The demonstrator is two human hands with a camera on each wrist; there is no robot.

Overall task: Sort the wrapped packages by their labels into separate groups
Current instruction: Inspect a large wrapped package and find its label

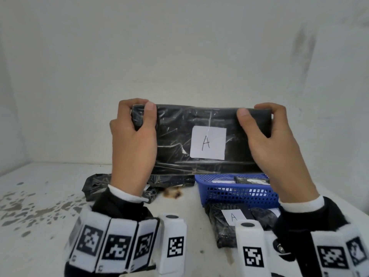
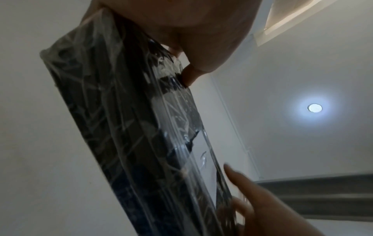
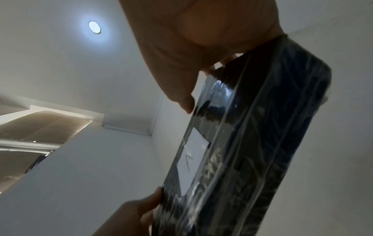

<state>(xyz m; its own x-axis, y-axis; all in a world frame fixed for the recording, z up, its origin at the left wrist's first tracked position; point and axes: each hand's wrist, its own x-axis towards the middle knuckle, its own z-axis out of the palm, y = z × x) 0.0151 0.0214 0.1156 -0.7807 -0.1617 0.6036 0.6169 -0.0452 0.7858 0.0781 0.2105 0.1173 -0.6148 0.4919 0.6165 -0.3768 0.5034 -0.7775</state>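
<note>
A black package wrapped in clear film (image 1: 179, 140) (image 2: 131, 135) (image 3: 252, 143) is held upright above the table, its white label (image 1: 208, 142) marked "A" facing me. My left hand (image 1: 133, 136) grips its left end, thumb on the front. My right hand (image 1: 267, 136) grips its right end the same way. Another package labelled "A" (image 1: 231, 222) lies on the table near my right wrist. Several dark packages (image 1: 99, 182) lie behind my left hand, partly hidden.
A blue mesh basket (image 1: 239, 193) with packages inside stands at the right, below the held package. The white table (image 1: 40, 206) has chipped grey patches on its left and a brown stain (image 1: 173, 193) near the middle. A white wall stands close behind.
</note>
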